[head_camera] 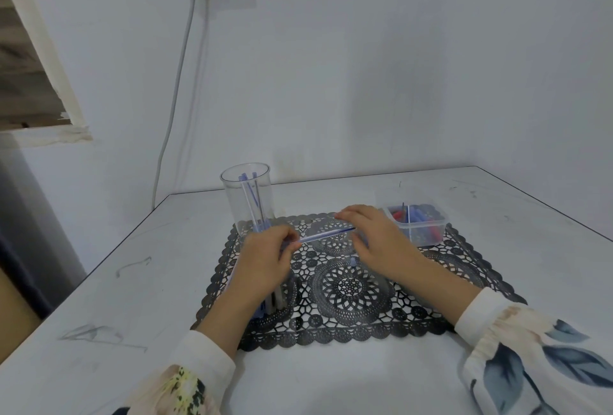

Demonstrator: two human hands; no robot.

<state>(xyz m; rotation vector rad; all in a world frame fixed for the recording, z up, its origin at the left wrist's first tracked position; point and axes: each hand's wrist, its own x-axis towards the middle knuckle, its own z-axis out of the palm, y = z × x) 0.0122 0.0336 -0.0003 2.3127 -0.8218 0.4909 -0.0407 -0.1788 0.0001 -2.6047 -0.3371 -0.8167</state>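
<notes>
Above a black lace placemat [348, 288], both hands hold one clear pen barrel [315, 236] with a blue ink tube running out of its right end. My left hand [265, 258] grips the barrel's left end with curled fingers. My right hand [374, 235] pinches the ink tube's right end. A small blue pen cap [353, 261] lies on the mat just below the right hand. Several pens [277, 300] lie on the mat under my left wrist, partly hidden.
A clear cylindrical cup [247, 202] with a few blue pens stands at the mat's far left corner. A clear divided plastic box [416, 224] of red and blue pen parts sits at the far right corner. The white table [132, 282] meets a wall behind.
</notes>
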